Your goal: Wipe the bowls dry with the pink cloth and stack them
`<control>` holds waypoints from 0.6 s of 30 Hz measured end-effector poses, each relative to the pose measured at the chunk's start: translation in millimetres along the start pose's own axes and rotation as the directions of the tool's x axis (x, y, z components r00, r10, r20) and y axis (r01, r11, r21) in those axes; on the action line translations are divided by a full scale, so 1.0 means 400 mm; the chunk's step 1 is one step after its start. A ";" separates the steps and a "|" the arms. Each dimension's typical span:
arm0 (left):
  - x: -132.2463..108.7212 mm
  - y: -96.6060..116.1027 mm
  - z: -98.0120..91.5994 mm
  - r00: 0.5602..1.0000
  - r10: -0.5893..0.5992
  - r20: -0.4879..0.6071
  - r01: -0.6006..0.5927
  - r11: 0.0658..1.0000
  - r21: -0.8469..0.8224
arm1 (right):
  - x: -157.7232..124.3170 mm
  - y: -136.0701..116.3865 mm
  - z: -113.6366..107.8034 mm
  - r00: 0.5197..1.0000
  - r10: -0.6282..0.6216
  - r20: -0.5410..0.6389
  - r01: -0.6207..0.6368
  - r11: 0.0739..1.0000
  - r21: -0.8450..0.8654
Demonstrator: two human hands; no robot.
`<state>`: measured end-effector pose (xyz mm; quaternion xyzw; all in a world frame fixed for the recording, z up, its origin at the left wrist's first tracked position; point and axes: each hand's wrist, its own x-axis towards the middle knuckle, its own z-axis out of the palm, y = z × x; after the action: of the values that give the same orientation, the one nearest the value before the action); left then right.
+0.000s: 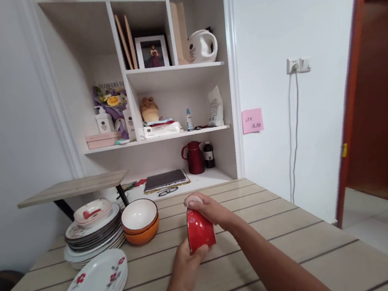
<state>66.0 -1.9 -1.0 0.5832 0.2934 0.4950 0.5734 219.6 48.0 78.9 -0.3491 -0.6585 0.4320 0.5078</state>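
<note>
Both hands grip red bowl [200, 230] mid-table: left hand [186, 261] at rim, right hand [207, 209] over base. Mid-carry; next needs a landing spot.

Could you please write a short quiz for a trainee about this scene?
1. True or false: both hands hold the red bowl.
2. What lies nearest the camera on the table? A) white plates B) a kettle C) a book
3. What colour is the outside of the stacked bowls beside the plate pile?

Key
1. True: left hand at its near edge, right hand on its far end.
2. A
3. Orange
</note>
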 end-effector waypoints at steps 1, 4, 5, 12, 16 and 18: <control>0.000 0.000 -0.003 1.000 0.006 -0.006 -0.006 1.000 -0.024 | 0.010 0.010 -0.003 1.000 0.024 -0.009 -0.023 0.999 0.044; -0.002 0.010 -0.010 0.999 0.009 -0.038 -0.013 0.993 -0.118 | 0.021 0.057 0.000 0.995 0.091 -0.047 -0.080 0.978 0.195; -0.004 0.014 -0.011 0.999 0.001 -0.050 -0.010 0.986 -0.166 | 0.021 0.076 0.004 0.992 0.108 -0.062 -0.091 0.967 0.237; -0.002 0.019 -0.020 0.988 -0.093 -0.125 0.014 0.850 -0.526 | 0.004 0.195 0.047 0.942 0.234 -0.239 -0.141 0.926 0.350; 0.007 0.004 -0.019 0.977 -0.131 -0.167 -0.005 0.771 -0.637 | 0.006 0.236 0.076 0.886 0.194 -0.420 -0.072 0.955 0.289; 0.009 0.001 -0.013 0.971 -0.152 -0.183 -0.014 0.733 -0.680 | -0.001 0.250 0.091 0.872 0.148 -0.467 -0.052 0.976 0.212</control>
<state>62.4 3.1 -0.3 0.2628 0.1782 0.6090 0.7268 186.5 78.0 -17.7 -0.4280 -0.4479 0.4194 0.6636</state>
